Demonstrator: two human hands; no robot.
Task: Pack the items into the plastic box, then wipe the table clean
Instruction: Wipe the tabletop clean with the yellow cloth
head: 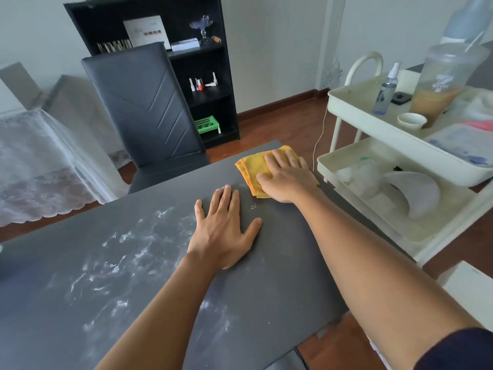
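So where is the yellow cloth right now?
In the head view, the yellow cloth lies at the table's far right corner, flat under the right hand, just beyond the left hand.

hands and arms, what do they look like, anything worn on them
Both hands are bare: no gloves, rings, watch or bracelets show on the left hand or the right hand. The forearms are uncovered too. The only clothing in view is a dark navy sleeve on the upper right arm, at the bottom right corner of the picture. The nails look short and unpainted.
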